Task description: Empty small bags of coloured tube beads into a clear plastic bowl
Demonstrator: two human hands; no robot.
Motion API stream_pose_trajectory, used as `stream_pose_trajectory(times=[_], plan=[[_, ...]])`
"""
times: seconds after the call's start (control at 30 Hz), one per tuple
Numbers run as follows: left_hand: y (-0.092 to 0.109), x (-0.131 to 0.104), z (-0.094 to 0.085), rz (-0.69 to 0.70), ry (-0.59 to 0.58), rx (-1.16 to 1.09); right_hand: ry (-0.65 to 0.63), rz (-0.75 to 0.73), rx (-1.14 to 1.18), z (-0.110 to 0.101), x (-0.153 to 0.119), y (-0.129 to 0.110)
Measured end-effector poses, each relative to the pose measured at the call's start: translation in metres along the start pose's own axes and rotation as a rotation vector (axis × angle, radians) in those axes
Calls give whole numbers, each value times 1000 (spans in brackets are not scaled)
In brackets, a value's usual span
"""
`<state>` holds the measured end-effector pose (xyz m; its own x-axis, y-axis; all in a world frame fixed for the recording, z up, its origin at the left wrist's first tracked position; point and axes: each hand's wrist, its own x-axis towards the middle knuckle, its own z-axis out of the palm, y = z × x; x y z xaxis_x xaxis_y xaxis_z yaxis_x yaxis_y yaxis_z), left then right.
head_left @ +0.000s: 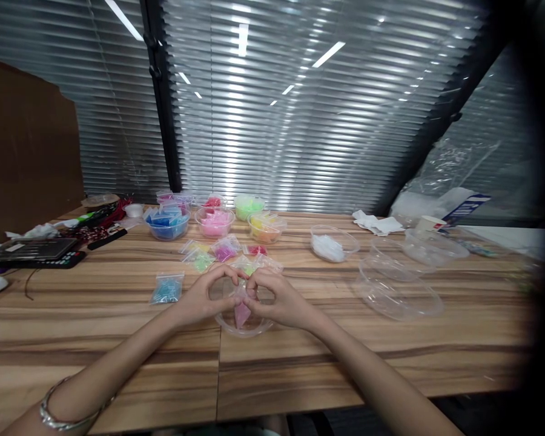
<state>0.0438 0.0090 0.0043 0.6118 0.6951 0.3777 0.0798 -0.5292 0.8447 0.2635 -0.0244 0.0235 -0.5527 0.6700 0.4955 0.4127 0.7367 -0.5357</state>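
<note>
Over a clear plastic bowl (245, 332), a small zip bag with pink contents (241, 315) hangs from my fingertips. My left hand (209, 297) pinches it from one side, and my right hand (275, 297) pinches it from the other, both near its top. The bag tapers downward into the bowl. Left of my left hand lies a zip bag of blue beads (167, 288). Just beyond my hands are several more small bags, among them a purple bag (226, 248) and a red bag (255, 249). My fingers partly hide the bag's upper edge.
Bowls of coloured bags stand behind: a blue one (167, 229), a pink one (215, 224), an orange and yellow one (267, 229). A bowl with white contents (329, 247) and clear containers (397, 297) are to the right. A remote control (68, 259) and cords are left.
</note>
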Motion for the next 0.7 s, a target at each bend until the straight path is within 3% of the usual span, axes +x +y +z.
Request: stream_pose_trajectory(times=[0.37,0.7], plan=[[-7,2,-2,-29,31,-149,14,24,-87,3,-1,2],[-12,2,-1,-62,83,-216,22,70,16,2,0,2]])
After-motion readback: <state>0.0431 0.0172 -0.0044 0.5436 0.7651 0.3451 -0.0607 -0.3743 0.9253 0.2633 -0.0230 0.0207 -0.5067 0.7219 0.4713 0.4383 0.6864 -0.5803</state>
